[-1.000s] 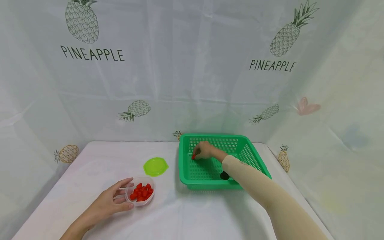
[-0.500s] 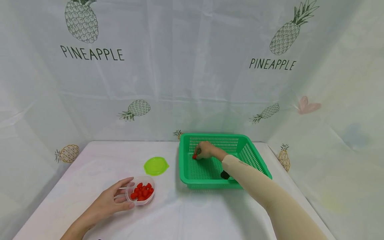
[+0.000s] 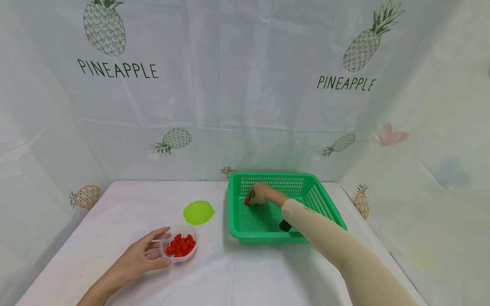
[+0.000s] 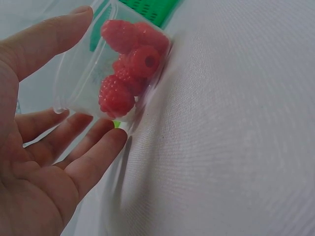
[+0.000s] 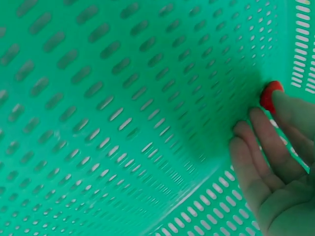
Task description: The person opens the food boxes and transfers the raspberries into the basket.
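Observation:
A clear tub of red raspberries stands on the table at the left front. My left hand cups its left side, thumb at the front and fingers behind, as the left wrist view also shows with the raspberries seen through the wall. Inside the green basket, my right hand pinches one red berry at the back left of the floor. In the right wrist view the berry is at the thumb tip of the hand, other fingers loosely bent.
A lime-green lid lies on the table between tub and basket. A black object shows under the right forearm at the basket's front. Behind the table hangs a pineapple-print sheet.
Both hands have stayed nearly in place. The berry at my right fingertips has shifted only slightly, and the tub has not visibly moved.

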`<state>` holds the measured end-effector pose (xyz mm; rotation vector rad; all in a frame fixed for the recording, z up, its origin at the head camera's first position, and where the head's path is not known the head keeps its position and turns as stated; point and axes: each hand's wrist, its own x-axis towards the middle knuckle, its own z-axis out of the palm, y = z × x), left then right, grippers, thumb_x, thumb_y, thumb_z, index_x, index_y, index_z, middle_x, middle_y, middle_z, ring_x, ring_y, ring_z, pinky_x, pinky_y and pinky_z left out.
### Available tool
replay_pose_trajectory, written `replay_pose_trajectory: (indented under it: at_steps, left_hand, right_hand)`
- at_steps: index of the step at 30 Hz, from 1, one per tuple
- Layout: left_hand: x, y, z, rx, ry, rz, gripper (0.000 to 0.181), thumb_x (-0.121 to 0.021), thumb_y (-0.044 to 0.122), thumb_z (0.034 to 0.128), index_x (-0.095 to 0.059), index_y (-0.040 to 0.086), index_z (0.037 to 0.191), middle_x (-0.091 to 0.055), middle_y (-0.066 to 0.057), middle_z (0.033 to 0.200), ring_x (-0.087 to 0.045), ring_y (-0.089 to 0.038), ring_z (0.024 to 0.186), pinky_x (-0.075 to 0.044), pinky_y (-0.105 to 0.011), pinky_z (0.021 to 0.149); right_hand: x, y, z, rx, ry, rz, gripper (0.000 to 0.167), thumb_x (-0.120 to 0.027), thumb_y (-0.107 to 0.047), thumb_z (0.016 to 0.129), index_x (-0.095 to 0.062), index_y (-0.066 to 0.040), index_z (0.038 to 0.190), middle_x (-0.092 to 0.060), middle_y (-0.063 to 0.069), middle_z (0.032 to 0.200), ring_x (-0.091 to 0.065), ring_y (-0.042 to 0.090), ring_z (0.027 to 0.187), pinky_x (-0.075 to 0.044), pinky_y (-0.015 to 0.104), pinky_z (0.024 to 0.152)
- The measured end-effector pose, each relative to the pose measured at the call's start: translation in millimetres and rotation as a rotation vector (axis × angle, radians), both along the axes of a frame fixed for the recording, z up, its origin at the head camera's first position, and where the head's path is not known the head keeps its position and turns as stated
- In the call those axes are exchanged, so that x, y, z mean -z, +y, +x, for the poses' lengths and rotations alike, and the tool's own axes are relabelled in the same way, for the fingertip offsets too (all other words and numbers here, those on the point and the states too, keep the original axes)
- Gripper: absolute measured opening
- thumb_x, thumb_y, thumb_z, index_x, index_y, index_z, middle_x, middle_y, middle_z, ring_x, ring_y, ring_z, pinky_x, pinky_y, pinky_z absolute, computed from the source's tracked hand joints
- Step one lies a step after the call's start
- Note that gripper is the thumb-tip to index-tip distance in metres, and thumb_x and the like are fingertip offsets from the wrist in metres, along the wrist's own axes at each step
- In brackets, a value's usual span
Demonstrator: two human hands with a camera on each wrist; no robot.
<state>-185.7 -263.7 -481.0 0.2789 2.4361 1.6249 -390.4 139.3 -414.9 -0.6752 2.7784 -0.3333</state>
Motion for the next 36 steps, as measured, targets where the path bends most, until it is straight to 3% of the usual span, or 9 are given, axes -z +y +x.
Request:
replay_pose_trajectory:
  at_steps: [6,12,19,23,27,32,36]
  left_hand:
    - [-1.9,1.3,0.3,-0.001,0.006,-0.010,0.093,-0.089,0.026,0.0878,-0.037,0.015,0.164,-0.048,-0.021,0.158,-0.055,-0.039,0.138,-0.059,-0.027,0.101]
    - [-1.5,1.2,0.8,0.002,0.002,-0.008,0.093,-0.089,0.026,0.0881,-0.037,0.017,0.164,-0.047,-0.021,0.158,-0.057,-0.038,0.137,-0.059,-0.025,0.098]
    - [-1.4,0.4,0.4,0.007,-0.001,-0.002,0.092,-0.089,0.025,0.0887,-0.037,0.016,0.164,-0.046,-0.022,0.159,-0.055,-0.040,0.139,-0.059,-0.028,0.101]
    - [-0.9,-0.2,0.0,0.010,0.008,-0.009,0.092,-0.088,0.026,0.0890,-0.037,0.015,0.164,-0.046,-0.021,0.159,-0.054,-0.040,0.139,-0.058,-0.025,0.101]
    - [-0.5,-0.1,-1.2,0.006,0.014,-0.024,0.092,-0.089,0.027,0.0883,-0.037,0.016,0.164,-0.047,-0.020,0.159,-0.054,-0.039,0.139,-0.058,-0.025,0.100]
    - [-0.1,-0.2,-1.3,0.002,-0.004,-0.022,0.093,-0.089,0.028,0.0882,-0.037,0.016,0.164,-0.045,-0.020,0.161,-0.054,-0.039,0.140,-0.059,-0.030,0.100]
    - [-0.4,-1.2,-0.6,0.007,-0.015,-0.019,0.093,-0.088,0.028,0.0886,-0.036,0.017,0.165,-0.044,-0.020,0.163,-0.053,-0.040,0.141,-0.059,-0.032,0.101]
  right_hand:
    - [-7.8,4,2.3,-0.031,-0.044,-0.036,0.027,-0.075,-0.010,0.099,-0.076,-0.007,0.126,-0.074,0.012,0.123,-0.071,0.024,0.105,-0.062,0.037,0.085]
    - [-41.3,13,9.4,-0.093,-0.061,-0.070,0.033,-0.070,-0.012,0.103,-0.071,-0.004,0.135,-0.072,0.016,0.130,-0.070,0.029,0.115,-0.062,0.040,0.092]
    - [-81.6,13,29.9,-0.152,0.030,-0.165,0.035,-0.068,-0.021,0.105,-0.069,-0.008,0.137,-0.072,0.012,0.133,-0.067,0.030,0.125,-0.057,0.044,0.102]
    - [-96.8,2,50.7,-0.241,0.134,-0.236,0.033,-0.070,-0.019,0.103,-0.072,-0.006,0.133,-0.075,0.010,0.129,-0.069,0.029,0.123,-0.057,0.043,0.103]
    - [-102.4,-17,73.0,-0.304,0.188,-0.303,0.032,-0.072,-0.015,0.100,-0.074,-0.005,0.130,-0.077,0.009,0.125,-0.071,0.026,0.119,-0.058,0.042,0.102]
    - [-98.5,-44,97.1,-0.320,0.144,-0.347,0.030,-0.072,-0.017,0.101,-0.074,-0.013,0.131,-0.076,-0.003,0.126,-0.067,0.016,0.118,-0.057,0.038,0.100]
    - [-92.2,-62,113.5,-0.333,0.109,-0.364,0.031,-0.073,-0.018,0.101,-0.074,-0.014,0.131,-0.075,-0.002,0.125,-0.066,0.016,0.117,-0.057,0.036,0.099]
